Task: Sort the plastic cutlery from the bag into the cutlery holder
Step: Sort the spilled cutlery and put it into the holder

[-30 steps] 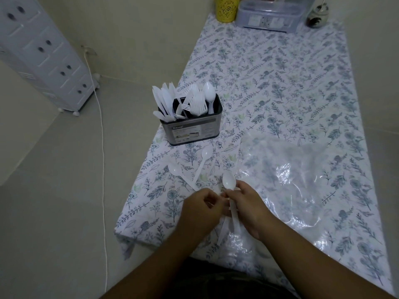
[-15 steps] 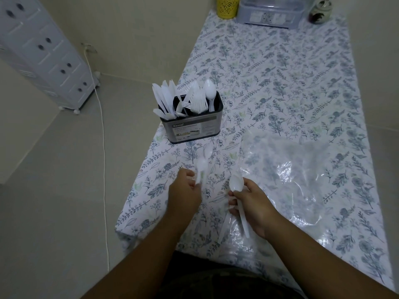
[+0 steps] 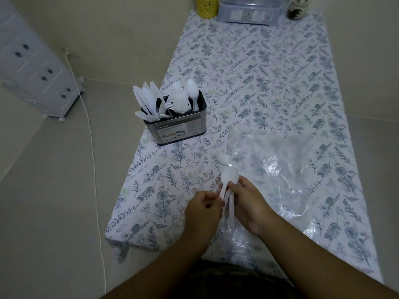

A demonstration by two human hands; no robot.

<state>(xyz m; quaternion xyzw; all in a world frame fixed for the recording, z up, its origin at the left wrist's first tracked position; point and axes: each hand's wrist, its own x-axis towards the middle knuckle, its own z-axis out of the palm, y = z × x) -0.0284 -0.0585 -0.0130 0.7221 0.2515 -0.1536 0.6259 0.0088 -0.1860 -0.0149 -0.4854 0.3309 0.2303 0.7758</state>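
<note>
Head view: two bare hands are seen close together over the near edge of a table covered by a white cloth printed with blue-grey leaves [image 3: 248, 67]. The right hand [image 3: 248, 203] is closed around white plastic spoons [image 3: 229, 176], whose bowls point away while their handles hang down between the hands. The left hand [image 3: 203, 209] is pinched on the handles just beside the right fingers. One more white spoon [image 3: 222, 158] lies on the cloth just beyond them. A crumpled clear plastic bag [image 3: 278, 169] is spread to the right. A dark rectangular metal cutlery holder [image 3: 177, 128], loaded with white knives, forks and a spoon, stands further left.
</note>
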